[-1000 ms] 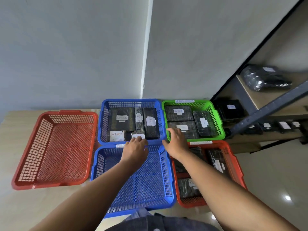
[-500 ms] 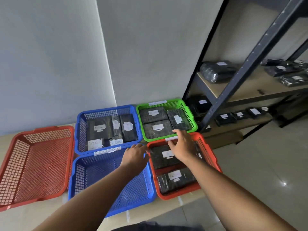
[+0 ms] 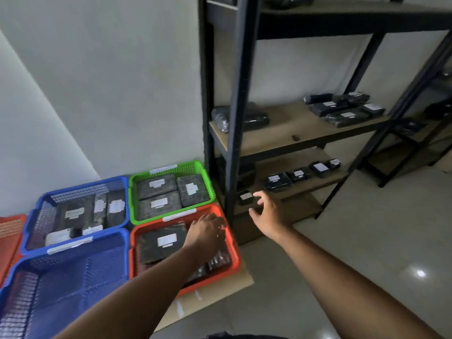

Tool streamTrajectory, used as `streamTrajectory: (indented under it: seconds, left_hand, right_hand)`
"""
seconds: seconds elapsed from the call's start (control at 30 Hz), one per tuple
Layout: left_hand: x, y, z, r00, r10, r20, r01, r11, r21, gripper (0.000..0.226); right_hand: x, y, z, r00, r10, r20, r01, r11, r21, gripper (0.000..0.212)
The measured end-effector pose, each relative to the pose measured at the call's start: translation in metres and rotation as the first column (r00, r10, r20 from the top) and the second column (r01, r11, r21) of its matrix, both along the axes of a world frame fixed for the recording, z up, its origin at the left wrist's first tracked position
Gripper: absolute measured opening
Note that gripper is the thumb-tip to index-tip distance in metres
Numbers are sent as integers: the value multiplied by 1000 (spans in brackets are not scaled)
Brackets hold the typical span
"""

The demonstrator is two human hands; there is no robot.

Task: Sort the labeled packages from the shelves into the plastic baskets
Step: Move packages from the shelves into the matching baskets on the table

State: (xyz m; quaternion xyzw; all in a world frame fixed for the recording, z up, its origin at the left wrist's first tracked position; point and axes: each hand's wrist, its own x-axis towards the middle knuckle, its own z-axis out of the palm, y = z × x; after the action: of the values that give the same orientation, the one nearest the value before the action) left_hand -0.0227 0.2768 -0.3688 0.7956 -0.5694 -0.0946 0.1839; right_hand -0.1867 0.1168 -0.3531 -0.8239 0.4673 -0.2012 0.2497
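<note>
Black packages (image 3: 160, 243) with white labels are lying in the red basket (image 3: 235, 252) at the bench's (image 3: 220, 289) near right corner. The left hand (image 3: 206, 232) is hovering over that basket's far right corner, its fingers loosely bent and holding nothing. The right hand (image 3: 267, 211) is hovering before the bottom shelf (image 3: 322, 182), fingers spread, just beside a small labeled package (image 3: 245, 197) at the shelf's front left edge.

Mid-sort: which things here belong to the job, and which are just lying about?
Job: labeled packages; green basket; red basket; far blue basket; near blue basket; left hand; right hand.
Lying about: small dark object on the middle shelf; board under the baskets.
</note>
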Motion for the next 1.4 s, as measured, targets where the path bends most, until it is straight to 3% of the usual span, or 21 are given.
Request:
streamTrajectory:
  seconds: [0.2,0.33,0.5,0.87,1.07,1.23,1.4]
  left_hand:
    - [-78,-78,23,999,-44,-8,44,998,-47,23]
    - [-101,-122,31,999,-37,-36,35,997,-63,25]
    - [-119,-191,35,996,-44,-73,39,997,-69,34]
    - [-148,-419,32,986,-165,-38,157,976,-154,24]
    - [-141,-523,52,970,-238,50,243,955,-172,32]
    - [-141,-579,46,984,-177,6,176,972,-158,37]
    - [-153,-624,36,991,-126,36,129,984,-123,49]
  right_hand:
    - [-90,-76,26,999,-4,47,6,999,-35,32]
    - [-128,-125,45,998,-33,-45,28,995,-100,27]
    - [-149,-188,49,997,-71,-19,69,992,-104,26]
    - [-176,-374,55,997,-66,-41,60,991,-122,24]
    - [-184,-484,74,994,-38,-106,22,988,-151,29]
    - [-187,-550,78,991,-91,-100,73,983,-168,42]
    - [-192,-627,83,970,34,-240,-96,963,-251,57]
